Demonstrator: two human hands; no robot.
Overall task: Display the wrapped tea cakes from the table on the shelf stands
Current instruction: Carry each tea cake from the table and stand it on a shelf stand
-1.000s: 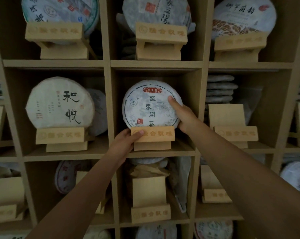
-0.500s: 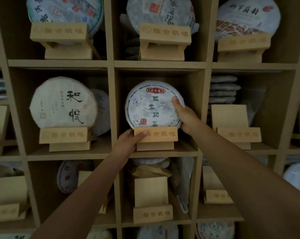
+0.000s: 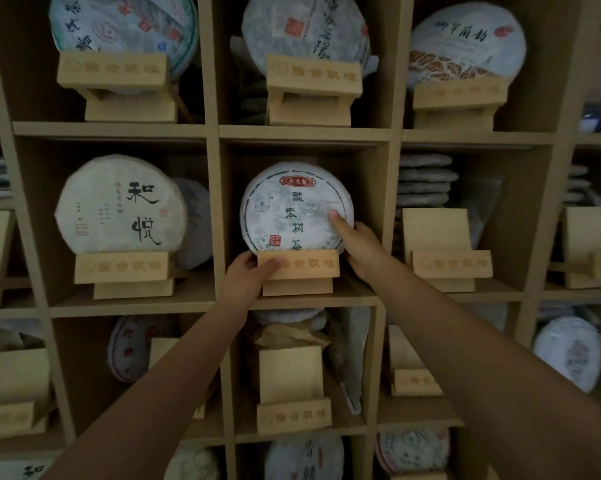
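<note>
At the middle cubby of the shelf unit, the right thumb (image 3: 335, 216) lies flat on the paper face of the wrapped tea cake (image 3: 294, 207), and the right hand (image 3: 363, 249) cups the cake's lower right edge; the remaining fingers pass behind the rim and cannot be seen. The left thumb (image 3: 273, 262) presses the front lip of the wooden display stand (image 3: 299, 271), with the left hand (image 3: 245, 277) curled round the stand's left end. The cake stands upright on this stand, its lower edge seated behind the lip, printed face outward.

Step in hand, as judged: final seating and squaring of this cake, one hand steadying the stand while the other trues the disc. The next move calls for releasing both hands without tipping the cake, then returning to the table for another. An empty stand (image 3: 446, 251) waits in the cubby immediately right, and another empty stand (image 3: 292, 389) in the cubby below.

Limits of view: the table and any cakes remaining on it are out of frame. Lighting is dim; the stacked discs (image 3: 425, 180) behind the right-hand stand are probably further wrapped cakes, but this cannot be confirmed. The stand's rear support is hidden by the cake. Outer cubbies are cut off at the frame edges.
</note>
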